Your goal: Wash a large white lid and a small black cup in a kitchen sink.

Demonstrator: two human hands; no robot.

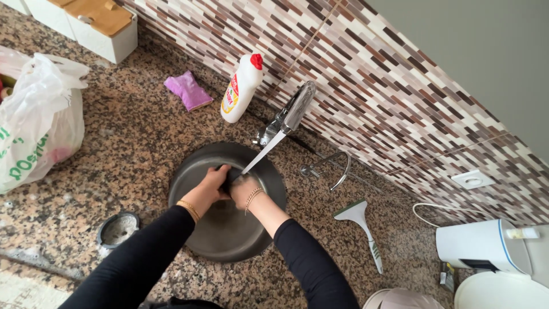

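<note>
Hands (229, 186) closed around a dark object (229, 177) — possibly a sponge — under running water (260, 154) over the round sink (189, 171).

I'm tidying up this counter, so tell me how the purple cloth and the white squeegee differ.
The purple cloth is soft and crumpled, lying left of the sink near the white bottle. The white squeegee is rigid, with a long handle and wide blade, lying right of the sink. Both rest flat on the granite counter, untouched by either hand.
</note>
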